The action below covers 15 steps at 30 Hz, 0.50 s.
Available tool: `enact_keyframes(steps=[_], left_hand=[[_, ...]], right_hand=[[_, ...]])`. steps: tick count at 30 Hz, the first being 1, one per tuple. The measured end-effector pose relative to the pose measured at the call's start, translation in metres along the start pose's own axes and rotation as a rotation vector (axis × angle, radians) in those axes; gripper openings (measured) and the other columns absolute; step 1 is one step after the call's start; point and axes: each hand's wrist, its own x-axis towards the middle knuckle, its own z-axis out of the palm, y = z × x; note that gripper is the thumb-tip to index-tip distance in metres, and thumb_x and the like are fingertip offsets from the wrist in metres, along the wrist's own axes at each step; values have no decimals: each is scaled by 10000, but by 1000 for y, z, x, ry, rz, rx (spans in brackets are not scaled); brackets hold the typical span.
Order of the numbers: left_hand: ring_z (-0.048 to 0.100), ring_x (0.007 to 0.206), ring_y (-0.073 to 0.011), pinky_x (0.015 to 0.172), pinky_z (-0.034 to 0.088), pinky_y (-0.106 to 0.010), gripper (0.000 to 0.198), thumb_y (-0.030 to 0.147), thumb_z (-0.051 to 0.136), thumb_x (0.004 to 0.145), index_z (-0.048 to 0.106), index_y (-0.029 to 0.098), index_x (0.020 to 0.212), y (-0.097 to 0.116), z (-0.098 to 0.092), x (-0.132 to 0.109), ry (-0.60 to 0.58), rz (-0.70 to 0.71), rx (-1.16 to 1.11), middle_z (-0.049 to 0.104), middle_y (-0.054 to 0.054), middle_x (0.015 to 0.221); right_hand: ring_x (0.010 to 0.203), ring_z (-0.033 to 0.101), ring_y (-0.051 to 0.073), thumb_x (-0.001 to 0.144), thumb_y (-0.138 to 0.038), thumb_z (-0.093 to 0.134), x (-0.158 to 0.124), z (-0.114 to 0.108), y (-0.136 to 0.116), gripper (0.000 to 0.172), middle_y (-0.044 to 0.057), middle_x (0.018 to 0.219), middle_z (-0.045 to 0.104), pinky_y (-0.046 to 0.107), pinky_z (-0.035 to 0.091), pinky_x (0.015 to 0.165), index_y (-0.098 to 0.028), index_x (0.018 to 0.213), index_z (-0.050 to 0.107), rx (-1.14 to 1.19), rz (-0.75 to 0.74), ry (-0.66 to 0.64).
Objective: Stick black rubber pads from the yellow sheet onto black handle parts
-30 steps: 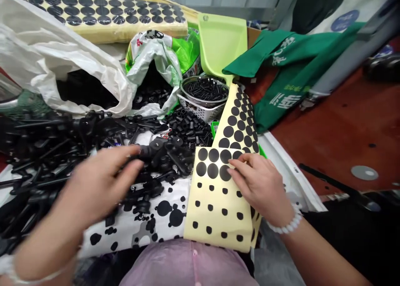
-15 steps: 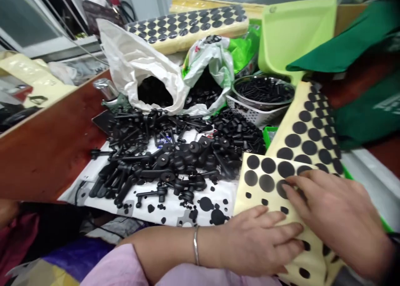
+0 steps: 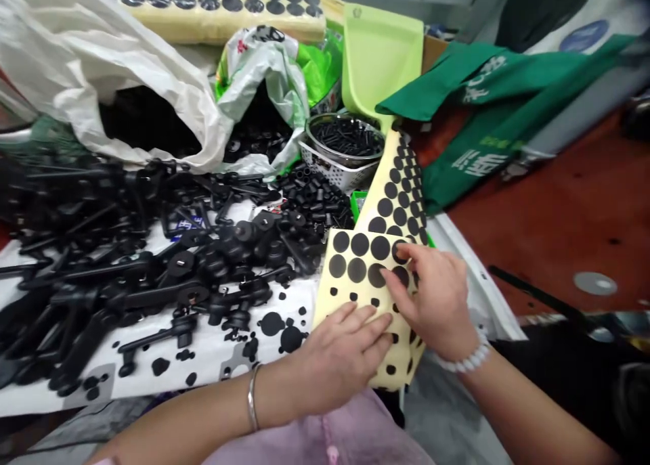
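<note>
A cream backing sheet (image 3: pixel 323 302) with round black stickers (image 3: pixel 357 270) lies in front of me, large dots in its top rows and small black spots below. My left hand (image 3: pixel 338 357), with a bangle at the wrist, rests flat across the sheet's lower part, fingers stretched out. Over the sheet's right side is my right hand (image 3: pixel 437 302). Its thumb and index finger are apart, their tips at the large dots; the other fingers are mostly hidden. Beyond it runs another dotted sheet (image 3: pixel 390 189).
Black plastic handles (image 3: pixel 167 282) are heaped at left, with short black tubes (image 3: pixel 317 197) behind. A white sack (image 3: pixel 198 113), a bowl of black pins (image 3: pixel 345 135) on a white basket (image 3: pixel 340 174), a light green dustpan (image 3: pixel 380 59) and a green bag (image 3: pixel 457 174) stand farther back.
The view has swung right, so the table things appear farther left. Both hands remain on the dotted sheet, and the right wrist with a beaded bracelet now shows.
</note>
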Motion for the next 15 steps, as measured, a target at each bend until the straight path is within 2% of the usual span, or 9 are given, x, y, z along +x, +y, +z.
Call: enact_keyframes(steps=[2, 5, 8, 15], left_hand=[[369, 1296, -257, 1106, 281, -414, 366, 253, 410, 934, 487, 130, 1270, 1, 1, 0, -25, -4, -13, 421, -76, 1426], [371, 1296, -255, 1103, 294, -412, 357, 238, 401, 937, 487, 131, 1266, 3, -1, 0, -34, -17, -16, 420, -75, 1427], [384, 1287, -249, 1097, 308, -406, 347, 238, 402, 936, 497, 132, 1253, 3, -3, 1, -23, -20, -21, 441, -75, 1410], [399, 1274, -244, 1088, 317, -402, 334, 227, 420, 927, 510, 136, 1235, 2, -3, 2, 14, -30, -38, 469, -78, 1386]], right_hand=[[780, 582, 219, 911, -279, 502, 2, -2, 4, 207, 71, 875, 609, 379, 376, 793, -136, 1053, 547, 40, 27, -21], [818, 570, 228, 916, -265, 487, 6, -4, 6, 162, 63, 854, 596, 389, 357, 803, -157, 943, 605, 56, -7, -105], [736, 538, 209, 914, -219, 475, 10, -4, 4, 187, 49, 776, 572, 385, 345, 765, -159, 838, 635, 20, -42, -151], [644, 475, 163, 910, -127, 479, -2, -5, -5, 258, 38, 722, 567, 376, 335, 766, -160, 691, 612, -78, -166, -99]])
